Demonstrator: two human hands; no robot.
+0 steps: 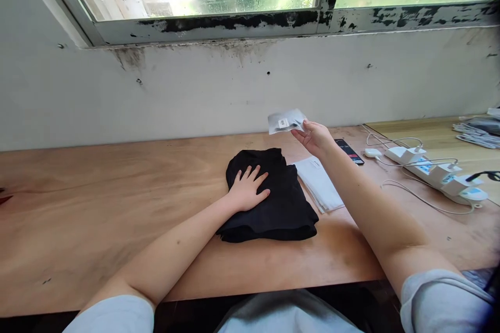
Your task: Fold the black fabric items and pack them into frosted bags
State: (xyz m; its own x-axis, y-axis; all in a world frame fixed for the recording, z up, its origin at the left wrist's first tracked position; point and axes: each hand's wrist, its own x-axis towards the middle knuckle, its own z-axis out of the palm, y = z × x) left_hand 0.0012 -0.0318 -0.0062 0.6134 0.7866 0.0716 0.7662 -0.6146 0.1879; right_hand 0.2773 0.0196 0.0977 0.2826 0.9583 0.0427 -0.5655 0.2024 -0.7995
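A folded black garment (281, 208) lies on the wooden table. My left hand (249, 190) rests flat on its upper left part, fingers spread. Raised near the wall, my right hand (314, 136) pinches the right edge of a small clear plastic packet (287, 121) with a white label. Something dark shows inside the packet, too small to name. Just right of the garment, partly behind my right forearm, is a stack of white plastic bags (321, 187).
A phone (349, 151) lies behind my right forearm. To the right, a white power strip (433, 174) holds several chargers with loose cables. More packets (478, 132) sit at the far right. The wall (195, 93) and window bound the table's back edge.
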